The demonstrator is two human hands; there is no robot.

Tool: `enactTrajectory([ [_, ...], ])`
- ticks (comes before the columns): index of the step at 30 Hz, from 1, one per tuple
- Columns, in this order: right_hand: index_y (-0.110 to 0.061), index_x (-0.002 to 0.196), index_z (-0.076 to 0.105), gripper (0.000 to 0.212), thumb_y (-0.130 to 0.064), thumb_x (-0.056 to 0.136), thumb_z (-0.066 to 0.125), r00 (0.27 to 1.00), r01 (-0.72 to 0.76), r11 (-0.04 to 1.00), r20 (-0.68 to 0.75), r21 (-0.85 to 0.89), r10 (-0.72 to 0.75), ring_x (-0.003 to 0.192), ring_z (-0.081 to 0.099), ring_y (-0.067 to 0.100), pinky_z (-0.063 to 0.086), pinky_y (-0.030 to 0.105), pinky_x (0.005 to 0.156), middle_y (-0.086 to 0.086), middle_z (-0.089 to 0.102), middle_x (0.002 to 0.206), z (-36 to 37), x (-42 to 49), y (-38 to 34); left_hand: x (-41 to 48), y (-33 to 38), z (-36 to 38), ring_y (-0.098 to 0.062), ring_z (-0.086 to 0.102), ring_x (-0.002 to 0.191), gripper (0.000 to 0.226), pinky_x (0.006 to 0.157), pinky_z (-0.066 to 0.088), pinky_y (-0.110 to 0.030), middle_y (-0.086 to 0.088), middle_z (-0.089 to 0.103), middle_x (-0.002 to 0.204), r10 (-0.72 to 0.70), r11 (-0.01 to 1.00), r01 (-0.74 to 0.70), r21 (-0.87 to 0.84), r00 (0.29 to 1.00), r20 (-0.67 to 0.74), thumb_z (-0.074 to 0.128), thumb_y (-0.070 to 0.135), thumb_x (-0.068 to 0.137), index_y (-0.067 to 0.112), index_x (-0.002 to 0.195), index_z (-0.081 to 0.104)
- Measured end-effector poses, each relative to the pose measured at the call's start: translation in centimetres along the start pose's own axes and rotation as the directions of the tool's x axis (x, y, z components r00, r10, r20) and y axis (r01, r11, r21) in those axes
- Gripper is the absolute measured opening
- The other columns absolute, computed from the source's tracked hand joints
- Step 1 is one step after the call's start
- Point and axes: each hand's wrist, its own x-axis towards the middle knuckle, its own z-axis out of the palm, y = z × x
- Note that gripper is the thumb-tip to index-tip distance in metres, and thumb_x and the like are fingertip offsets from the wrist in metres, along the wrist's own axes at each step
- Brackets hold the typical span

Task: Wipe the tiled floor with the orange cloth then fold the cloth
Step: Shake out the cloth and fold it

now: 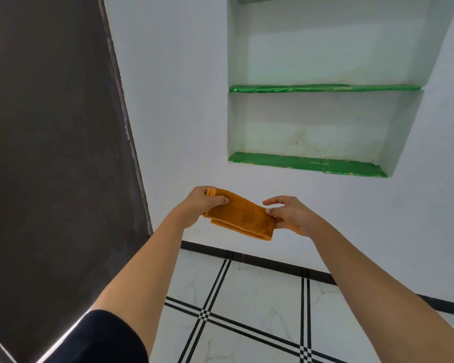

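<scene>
The orange cloth [240, 216] is folded into a small thick rectangle and held in the air in front of the white wall, well above the tiled floor [249, 302]. My left hand [202, 201] pinches its left end, thumb on top. My right hand [288, 213] grips its right end between thumb and fingers, with the index finger raised. The floor is white marble-look tile with black double lines.
A dark door [53, 142] fills the left side. A recessed wall niche [325, 121] with green-lined shelves sits above right. A black skirting strip [268, 260] runs along the wall's base.
</scene>
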Motion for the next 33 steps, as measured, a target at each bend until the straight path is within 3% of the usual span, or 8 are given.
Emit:
enactTrajectory([
  [4, -0.017, 0.117, 0.059, 0.027, -0.024, 0.091, 0.058, 1.0, 0.014, 0.98, -0.022, -0.2, -0.019, 0.117, 0.051, 0.031, 0.047, 0.042, 0.095, 0.01, 0.051, 0.133, 0.6, -0.2, 0.7, -0.3, 0.3, 0.6, -0.026, 0.054, 0.103, 0.038, 0.087, 0.049, -0.036, -0.007, 0.055, 0.115, 0.027, 1.0, -0.027, -0.001, 0.995, 0.1, 0.068, 0.024, 0.082, 0.015, 0.114, 0.048],
  [7, -0.023, 0.126, 0.053, 0.045, -0.044, 0.086, 0.058, 0.994, 0.107, 0.929, 0.041, -0.355, -0.099, 0.13, 0.038, 0.027, 0.035, 0.04, 0.102, 0.003, 0.042, 0.141, 1.3, -0.3, 0.9, -0.4, 0.7, 1.2, -0.028, 0.055, 0.106, 0.043, 0.089, 0.051, -0.038, -0.005, 0.057, 0.116, 0.022, 0.989, -0.046, 0.137, 0.986, 0.167, 0.069, 0.03, 0.081, 0.015, 0.117, 0.051],
  [12, -0.02, 0.13, 0.047, 0.054, -0.033, 0.081, 0.068, 0.957, 0.138, 0.957, 0.282, -0.255, -0.063, 0.121, 0.05, 0.028, 0.041, 0.042, 0.103, 0.005, 0.054, 0.13, 1.9, -0.5, 1.1, -0.6, 1.3, 1.9, -0.026, 0.058, 0.101, 0.033, 0.085, 0.052, -0.034, -0.007, 0.059, 0.114, 0.009, 0.984, -0.057, 0.169, 0.962, 0.274, 0.069, 0.029, 0.081, 0.017, 0.109, 0.054],
  [17, -0.022, 0.126, 0.049, 0.054, -0.031, 0.078, 0.072, 0.979, 0.048, 0.978, 0.202, -0.203, -0.006, 0.115, 0.054, 0.031, 0.046, 0.05, 0.096, 0.005, 0.056, 0.125, 1.2, -0.7, 2.8, -0.3, 0.4, 3.4, -0.023, 0.052, 0.108, 0.048, 0.086, 0.047, -0.031, -0.004, 0.053, 0.123, 0.079, 0.984, -0.095, 0.148, 0.99, 0.114, 0.069, 0.032, 0.081, 0.017, 0.123, 0.051],
  [22, -0.026, 0.13, 0.045, 0.055, -0.034, 0.081, 0.069, 0.994, -0.091, 0.996, 0.069, 0.014, 0.09, 0.115, 0.052, 0.032, 0.046, 0.052, 0.094, 0.006, 0.052, 0.129, -2.0, -2.0, 6.3, -1.0, -1.1, 7.7, -0.023, 0.046, 0.123, 0.061, 0.101, 0.039, -0.038, -0.006, 0.047, 0.137, -0.01, 1.0, 0.011, -0.024, 1.0, 0.028, 0.059, 0.05, 0.083, 0.02, 0.134, 0.042],
  [27, -0.026, 0.132, 0.041, 0.055, -0.03, 0.084, 0.066, 0.983, -0.141, 0.938, -0.069, 0.316, 0.171, 0.115, 0.052, 0.034, 0.045, 0.056, 0.094, 0.009, 0.051, 0.132, -6.7, -4.8, 10.4, -2.6, -1.1, 14.3, -0.023, 0.048, 0.121, 0.055, 0.101, 0.037, -0.039, -0.006, 0.049, 0.135, -0.063, 0.98, 0.086, -0.18, 0.989, 0.133, 0.041, 0.049, 0.093, 0.013, 0.135, 0.04],
  [33, -0.025, 0.135, 0.036, 0.063, -0.016, 0.083, 0.069, 0.925, -0.088, 0.83, -0.264, 0.551, 0.274, 0.113, 0.052, 0.034, 0.046, 0.054, 0.093, 0.01, 0.049, 0.132, -15.5, -12.4, 15.6, -4.4, 1.0, 27.2, -0.022, 0.05, 0.117, 0.056, 0.096, 0.038, -0.037, -0.006, 0.049, 0.135, -0.07, 0.971, 0.144, -0.189, 0.934, 0.349, 0.04, 0.051, 0.093, 0.015, 0.136, 0.04],
])
